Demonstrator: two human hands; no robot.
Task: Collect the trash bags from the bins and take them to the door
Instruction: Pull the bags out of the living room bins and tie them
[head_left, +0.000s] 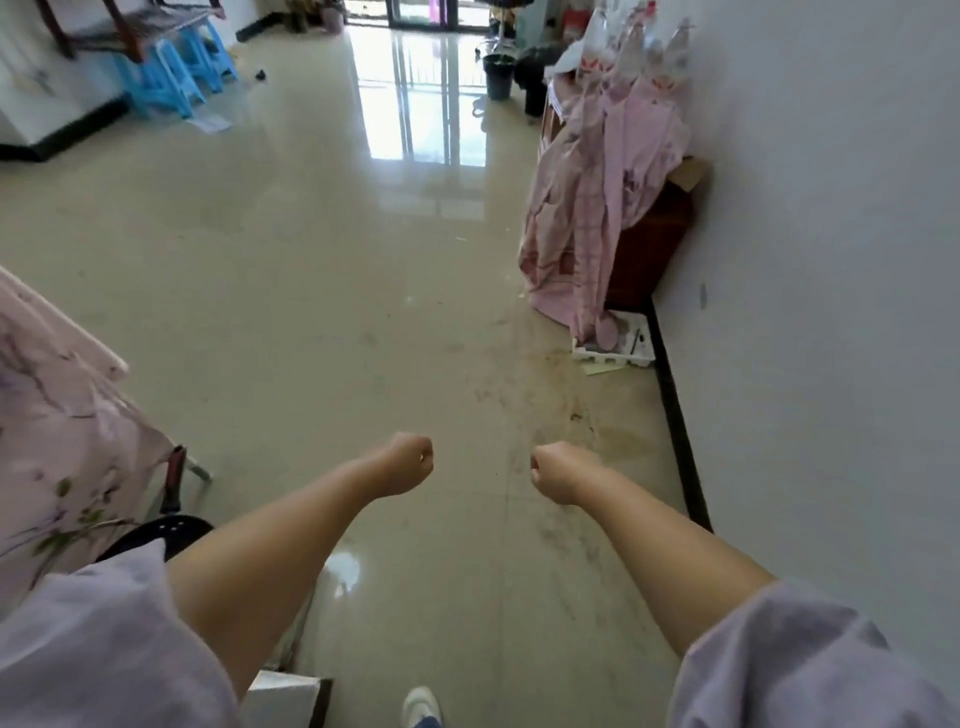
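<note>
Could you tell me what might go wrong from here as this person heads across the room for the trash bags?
1. The glossy floor carries smudges and dirt near the right wall; it may be slippery underfoot.
2. The pink cloth draped over the cabinet trails to the floor beside a white tray, a possible trip point along that wall.
3. Both the left hand and right hand are fisted and empty; the dark bins stand far ahead, so nothing is collected yet.

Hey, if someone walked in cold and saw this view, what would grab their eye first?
Two bare hands, left hand and right hand, closed into empty fists, reach out low in the middle above the glossy beige tile floor. On the right, a pink patterned cloth drapes over furniture against the white wall. At far left stand bright blue plastic stools; a dark bucket-like bin sits far ahead.
</note>
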